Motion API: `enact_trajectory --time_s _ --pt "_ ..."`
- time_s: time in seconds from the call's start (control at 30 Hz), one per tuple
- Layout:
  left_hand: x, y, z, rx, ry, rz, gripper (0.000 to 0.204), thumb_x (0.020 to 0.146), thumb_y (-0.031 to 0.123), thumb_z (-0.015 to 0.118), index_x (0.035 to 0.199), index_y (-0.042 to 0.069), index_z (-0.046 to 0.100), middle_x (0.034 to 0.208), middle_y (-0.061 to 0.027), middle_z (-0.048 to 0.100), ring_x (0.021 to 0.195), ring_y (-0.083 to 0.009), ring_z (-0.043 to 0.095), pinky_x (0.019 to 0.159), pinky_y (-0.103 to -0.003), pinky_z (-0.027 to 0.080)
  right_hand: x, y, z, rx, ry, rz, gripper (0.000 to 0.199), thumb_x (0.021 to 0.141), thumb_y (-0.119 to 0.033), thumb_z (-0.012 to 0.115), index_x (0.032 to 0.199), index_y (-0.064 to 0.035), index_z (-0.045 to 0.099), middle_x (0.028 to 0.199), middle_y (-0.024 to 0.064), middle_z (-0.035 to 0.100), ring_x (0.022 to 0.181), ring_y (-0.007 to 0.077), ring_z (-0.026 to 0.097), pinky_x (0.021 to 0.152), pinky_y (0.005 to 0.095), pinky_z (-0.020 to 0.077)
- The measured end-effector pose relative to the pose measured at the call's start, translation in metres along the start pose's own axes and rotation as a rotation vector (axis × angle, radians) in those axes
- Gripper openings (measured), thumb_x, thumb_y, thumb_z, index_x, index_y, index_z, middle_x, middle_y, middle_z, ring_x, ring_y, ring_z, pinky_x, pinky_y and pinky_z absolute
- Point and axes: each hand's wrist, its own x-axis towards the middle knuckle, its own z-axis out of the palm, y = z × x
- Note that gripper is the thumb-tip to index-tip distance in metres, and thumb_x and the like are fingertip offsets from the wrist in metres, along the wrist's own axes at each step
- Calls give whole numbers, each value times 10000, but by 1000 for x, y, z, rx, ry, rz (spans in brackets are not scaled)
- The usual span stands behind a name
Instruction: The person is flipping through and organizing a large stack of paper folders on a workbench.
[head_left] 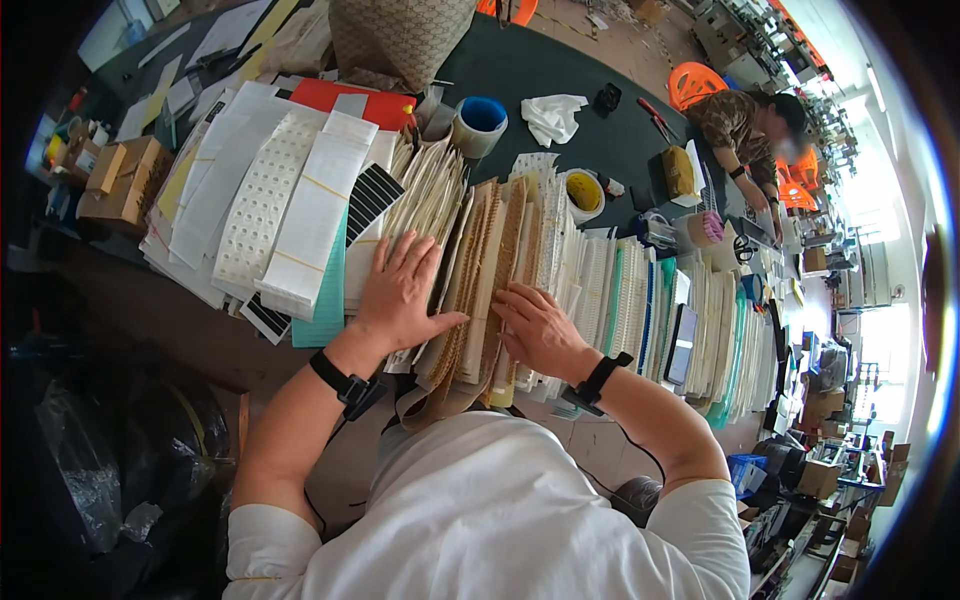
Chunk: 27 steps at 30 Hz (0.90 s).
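Note:
My left hand [400,295] lies with fingers spread over the edges of a packed row of papers [425,195], its thumb stretched toward some brown sheets. My right hand [540,325] is bent at the edge of a brown perforated sheet [512,235], fingers close together and thumb below them. What lies under its fingertips is partly hidden. Between the two hands stand several tan sheets [465,300] on edge. Right of them, white perforated sheets [590,285] continue the upright row. Black bands circle both my wrists.
Left of the row lie white strips [320,210], a teal sheet [325,300] and a cardboard box [135,180]. Behind are a tape roll [480,125], crumpled tissue [552,118] and a patterned bag [395,45]. A phone [682,345] rests on the row; a co-worker [745,130] sits far right.

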Motion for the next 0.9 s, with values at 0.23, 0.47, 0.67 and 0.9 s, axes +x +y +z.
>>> enact_trajectory --time_s 0.23,0.47,0.67,0.9 --pt "17 30 20 143 -34 132 1067 845 771 709 1658 142 423 1731 -219 319 1629 -415 219 1331 -575 154 1 8 -1 -1 -45 -25 588 941 -196 707 1488 -32 566 1510 158 572 1465 351 478 1239 508 369" --pt "19 -7 20 113 -71 217 1037 860 732 718 1682 197 379 1741 -194 307 1633 -385 227 1337 -546 165 3 0 -5 -16 -31 12 576 945 -229 715 1500 -129 594 1452 140 573 1438 355 479 1205 500 379" --pt "15 -20 11 104 -116 217 978 881 552 768 1675 136 376 1739 -173 321 1635 -341 243 1347 -501 172 4 -3 -1 -4 -26 28 623 922 -206 736 1526 -207 580 1394 132 553 1387 352 484 1152 501 399" --pt "14 -18 12 56 -110 199 959 887 514 766 1655 85 385 1729 -161 348 1629 -333 262 1348 -496 184 4 -6 2 24 4 42 644 904 -209 755 1525 -206 580 1406 143 541 1388 364 481 1150 513 401"
